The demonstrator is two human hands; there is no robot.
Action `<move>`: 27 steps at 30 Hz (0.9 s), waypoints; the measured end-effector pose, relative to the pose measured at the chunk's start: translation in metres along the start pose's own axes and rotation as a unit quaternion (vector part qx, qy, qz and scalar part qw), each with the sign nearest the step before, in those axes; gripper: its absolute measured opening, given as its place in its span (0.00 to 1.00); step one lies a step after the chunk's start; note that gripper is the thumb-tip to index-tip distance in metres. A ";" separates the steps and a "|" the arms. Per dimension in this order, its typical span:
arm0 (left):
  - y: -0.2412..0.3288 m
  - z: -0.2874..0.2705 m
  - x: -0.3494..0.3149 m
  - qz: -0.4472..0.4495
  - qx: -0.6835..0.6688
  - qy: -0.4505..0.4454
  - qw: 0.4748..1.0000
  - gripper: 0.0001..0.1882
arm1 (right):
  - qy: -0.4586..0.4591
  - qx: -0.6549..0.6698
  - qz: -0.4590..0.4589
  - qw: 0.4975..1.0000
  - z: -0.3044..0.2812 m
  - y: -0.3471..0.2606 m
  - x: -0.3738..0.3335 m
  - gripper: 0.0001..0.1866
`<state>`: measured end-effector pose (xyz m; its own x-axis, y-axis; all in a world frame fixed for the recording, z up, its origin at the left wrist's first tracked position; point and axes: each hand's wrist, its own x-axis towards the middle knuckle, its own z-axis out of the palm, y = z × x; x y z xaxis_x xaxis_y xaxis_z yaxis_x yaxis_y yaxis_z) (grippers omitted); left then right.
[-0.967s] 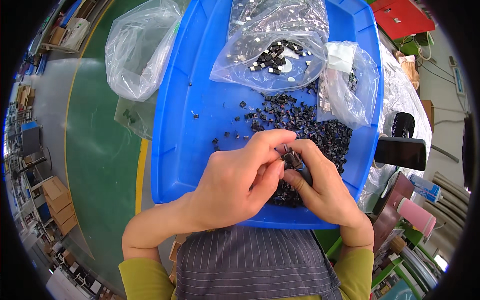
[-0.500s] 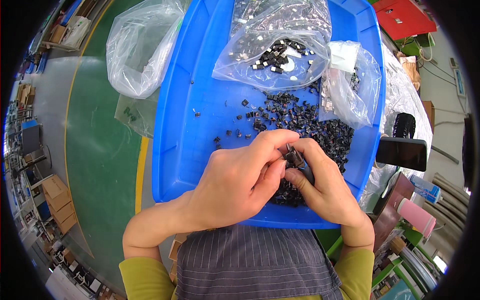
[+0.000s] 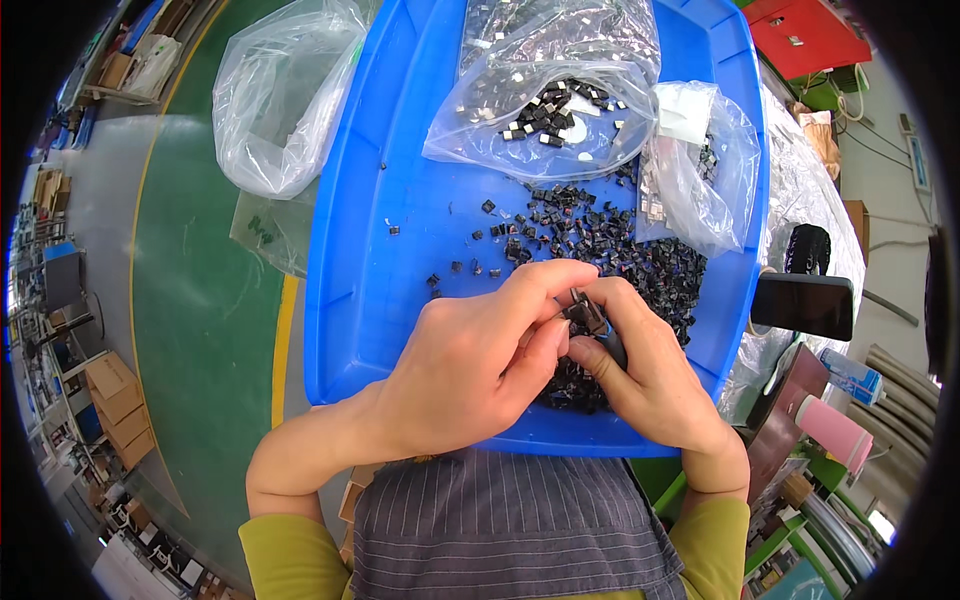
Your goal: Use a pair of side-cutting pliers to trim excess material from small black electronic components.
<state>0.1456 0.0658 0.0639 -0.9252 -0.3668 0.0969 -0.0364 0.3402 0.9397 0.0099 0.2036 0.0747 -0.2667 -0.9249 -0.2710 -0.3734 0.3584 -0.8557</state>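
While our left hand [image 3: 470,365] and right hand [image 3: 655,375] pinched a black part [image 3: 588,314] above the tray [image 3: 400,140], we had not yet set it down; many loose pieces [image 3: 650,270] lay heaped below, others inside the clear bag [image 3: 455,145].

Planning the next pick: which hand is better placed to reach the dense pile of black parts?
The right hand, probably: it borders the dense black pile; the left hand lies farther left. Both meet at a small dark piece, so neither looks free.
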 end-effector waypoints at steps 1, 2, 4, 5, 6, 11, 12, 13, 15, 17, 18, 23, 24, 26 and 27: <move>-0.001 -0.001 0.001 0.001 0.001 -0.001 1.000 0.21 | 0.000 -0.001 0.001 1.000 0.001 0.000 0.001 0.16; -0.003 -0.002 0.001 0.001 -0.001 -0.002 1.000 0.21 | 0.002 -0.011 0.011 1.000 0.002 0.000 0.002 0.15; -0.002 -0.004 0.003 -0.002 -0.001 -0.011 1.000 0.21 | 0.005 -0.020 0.019 1.000 0.003 0.000 0.004 0.14; -0.001 -0.005 0.003 -0.001 0.002 -0.012 1.000 0.21 | 0.019 -0.031 0.006 0.999 0.004 0.000 0.005 0.13; 0.001 -0.007 0.005 -0.014 -0.021 -0.011 1.000 0.20 | 0.034 -0.042 -0.007 0.999 0.005 -0.001 0.006 0.12; -0.002 -0.022 0.007 -0.051 -0.129 -0.039 0.990 0.18 | 0.049 -0.051 -0.032 0.997 0.014 -0.004 0.016 0.11; 0.004 -0.025 0.006 -0.074 -0.126 -0.058 0.988 0.17 | 0.048 -0.046 -0.042 0.997 0.016 -0.007 0.016 0.11; 0.009 -0.028 0.008 -0.095 -0.111 -0.069 0.987 0.16 | 0.046 -0.067 -0.041 0.996 0.014 -0.004 0.013 0.12; 0.004 -0.020 0.005 -0.082 -0.112 -0.066 0.988 0.14 | 0.072 -0.055 -0.065 0.994 0.018 0.004 0.009 0.11; 0.007 -0.019 0.004 -0.067 -0.129 -0.083 0.986 0.10 | 0.050 -0.046 -0.012 0.998 0.018 0.000 0.000 0.11; 0.006 -0.017 0.003 -0.056 -0.151 -0.083 0.983 0.10 | 0.045 -0.037 0.009 0.998 0.019 0.001 -0.004 0.12; 0.007 -0.010 -0.006 -0.076 -0.170 -0.095 0.978 0.07 | 0.034 -0.020 0.017 0.999 0.018 -0.003 -0.013 0.08; 0.006 -0.009 -0.008 -0.075 -0.168 -0.092 0.979 0.07 | -0.021 -0.030 0.046 0.998 0.015 -0.001 -0.013 0.08; 0.002 -0.012 -0.008 -0.103 -0.086 -0.116 0.984 0.07 | -0.067 -0.038 0.082 0.994 0.011 -0.003 -0.011 0.09; -0.001 -0.015 -0.007 -0.106 -0.041 -0.160 0.981 0.11 | -0.071 -0.034 0.084 0.993 0.010 -0.004 -0.011 0.09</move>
<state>0.1579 0.0549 0.0678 -0.9718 -0.1265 -0.1990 -0.2224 0.2107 0.9519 0.0232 0.2109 0.0762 -0.2034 -0.8582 -0.4712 -0.3949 0.5123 -0.7626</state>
